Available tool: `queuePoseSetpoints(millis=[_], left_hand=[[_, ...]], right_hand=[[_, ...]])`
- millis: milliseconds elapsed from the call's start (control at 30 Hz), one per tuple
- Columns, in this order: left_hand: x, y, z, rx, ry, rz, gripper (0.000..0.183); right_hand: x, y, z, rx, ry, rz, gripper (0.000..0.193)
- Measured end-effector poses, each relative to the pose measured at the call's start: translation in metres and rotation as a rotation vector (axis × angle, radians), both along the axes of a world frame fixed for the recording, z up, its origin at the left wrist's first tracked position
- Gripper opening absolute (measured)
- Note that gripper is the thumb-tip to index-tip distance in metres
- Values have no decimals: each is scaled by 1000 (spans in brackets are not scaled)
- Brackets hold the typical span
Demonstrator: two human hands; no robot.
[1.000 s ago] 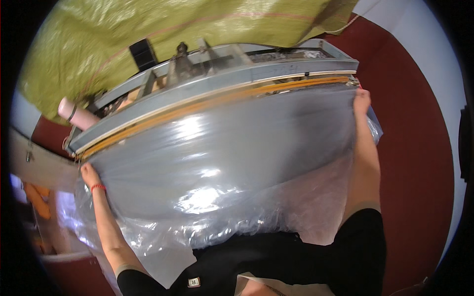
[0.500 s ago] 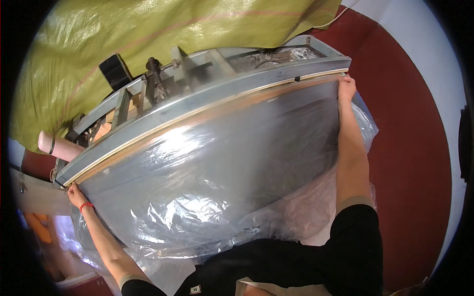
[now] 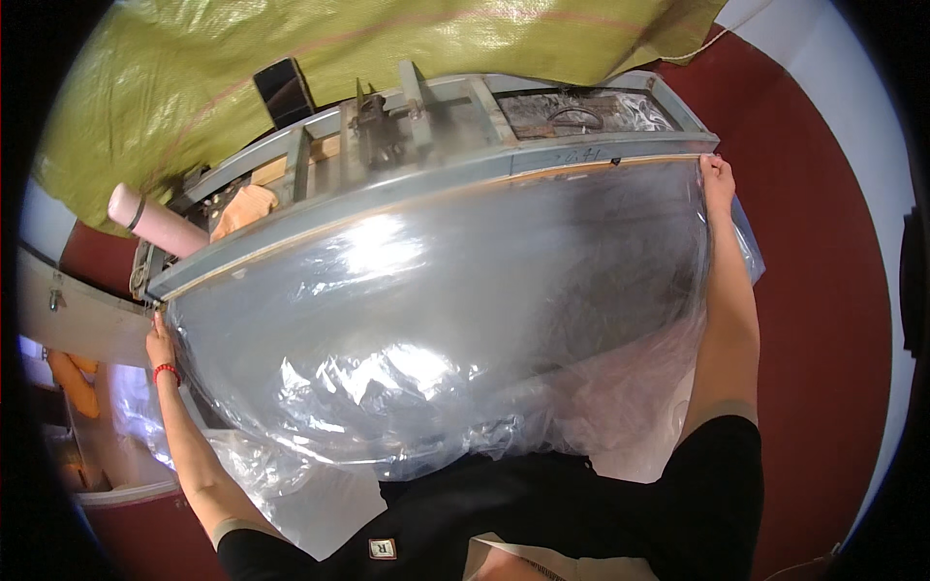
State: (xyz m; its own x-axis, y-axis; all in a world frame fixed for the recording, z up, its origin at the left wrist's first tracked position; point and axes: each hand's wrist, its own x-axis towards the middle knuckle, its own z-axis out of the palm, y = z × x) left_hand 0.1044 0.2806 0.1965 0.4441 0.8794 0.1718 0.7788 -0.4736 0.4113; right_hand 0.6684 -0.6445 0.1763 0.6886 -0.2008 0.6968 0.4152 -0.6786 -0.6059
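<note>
A wide sheet of clear plastic film [image 3: 465, 271] stretches between my two hands, its far edge lying along the front of a grey metal frame [image 3: 387, 194]. My left hand [image 3: 161, 344], with a red bead bracelet [image 3: 167, 371] at the wrist, is closed at the film's left corner, beside the frame's left end. At the right corner my right hand [image 3: 717, 184] pinches the film close to the frame's right end. A thin tan strip [image 3: 436, 194] runs along the frame's front edge, with a small black clip [image 3: 615, 162] on it. The near part of the film hangs crinkled toward my body.
Inside the frame are crossbars, a dark metal fitting [image 3: 373, 121] and an orange cloth [image 3: 247, 208]. A pink cylinder [image 3: 160, 221] rests at its left. Beyond lie a phone [image 3: 284, 92] and a yellow-green woven sheet [image 3: 387, 44]. Red floor [image 3: 814, 320] extends on the right.
My view has shifted, so the frame sits farther right and its left end higher. Both hands stay at the film's corners. Less of the tan strip shows along the frame.
</note>
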Motion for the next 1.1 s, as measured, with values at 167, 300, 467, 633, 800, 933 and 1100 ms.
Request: queuePoseSetpoints(millis=[167,300,467,633,800,933,1100], left_hand=[[-9,-76,37,-416,-426,-203,28],[20,-205,67,-546,-516,-406,15],[69,-324,101,-824,-614,-575,12],[80,-383,119,-917,-696,-703,14],[66,-406,131,-967,-647,-729,15],[57,-413,136,-928,-545,-742,15],[46,-409,138,-523,-609,-954,6]], right_hand=[[-94,-29,60,32,187,77,23],[-149,-128,38,-70,200,-569,33],[-193,-143,63,-191,324,-1062,41],[-195,50,99,-83,110,101,27],[-311,273,139,-180,166,1101,30],[-379,353,141,22,108,1460,27],[-392,367,126,157,515,1552,15]])
